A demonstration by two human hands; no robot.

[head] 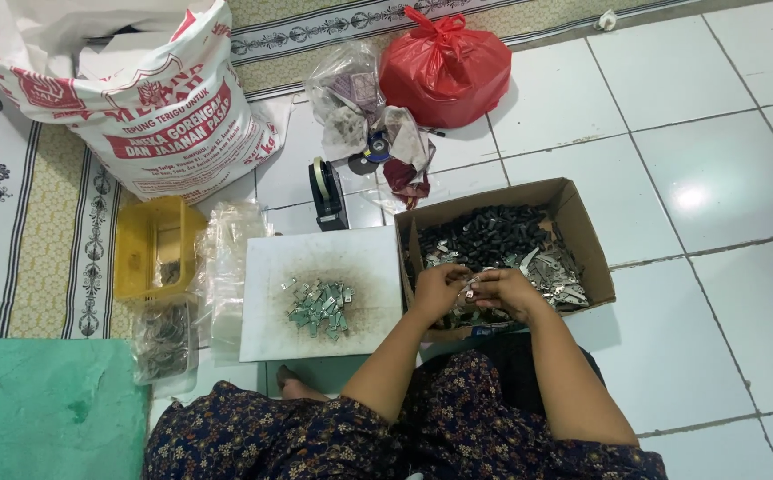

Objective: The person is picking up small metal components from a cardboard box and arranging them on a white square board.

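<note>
Fingers over cardboard box of metal parts

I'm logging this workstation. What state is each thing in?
Cardboard box: flaps open, holds black and silver parts.
Left hand: over the box, fingers closed on small metal pieces.
Right hand: over the box, touching the same pieces.
White board: flat, stained, small pile of metal parts in the middle.
Red bag: tied shut.
Sack: open at the top.
Yellow basket: upright, nearly empty.
</note>
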